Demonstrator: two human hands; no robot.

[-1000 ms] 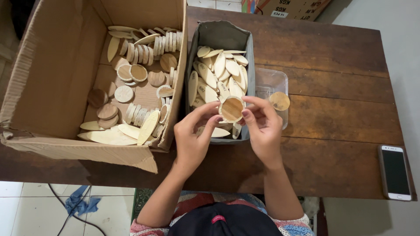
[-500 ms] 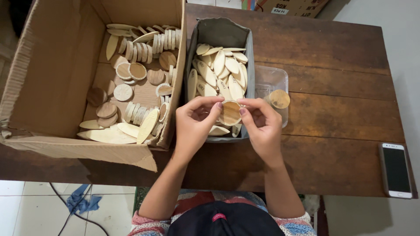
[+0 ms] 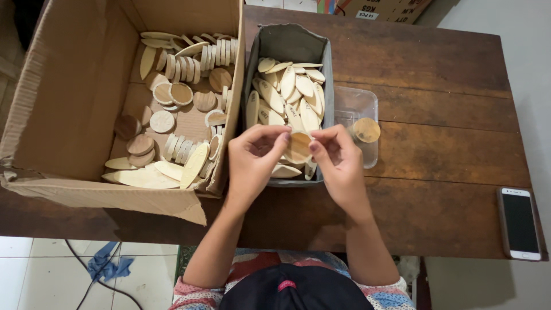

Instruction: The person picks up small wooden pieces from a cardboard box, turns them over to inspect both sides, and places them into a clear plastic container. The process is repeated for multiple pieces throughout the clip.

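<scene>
A dark wooden table (image 3: pixel 436 86) is carrying the work area, standing on a pale tiled floor. The left hand (image 3: pixel 252 158) and the right hand (image 3: pixel 338 163) are together pinching one round wooden disc (image 3: pixel 298 147) between thumbs and fingertips, held just above the near end of the grey container (image 3: pixel 287 43). That container is holding many pale oval wooden pieces (image 3: pixel 290 92), apparently the stock remaining. The cardboard box (image 3: pixel 63 97) to the left is holding rows and loose piles of discs, suggesting a large share is finished. A clear plastic tub (image 3: pixel 359 100) is holding a single disc. A phone (image 3: pixel 519 223) is lying well apart.
</scene>
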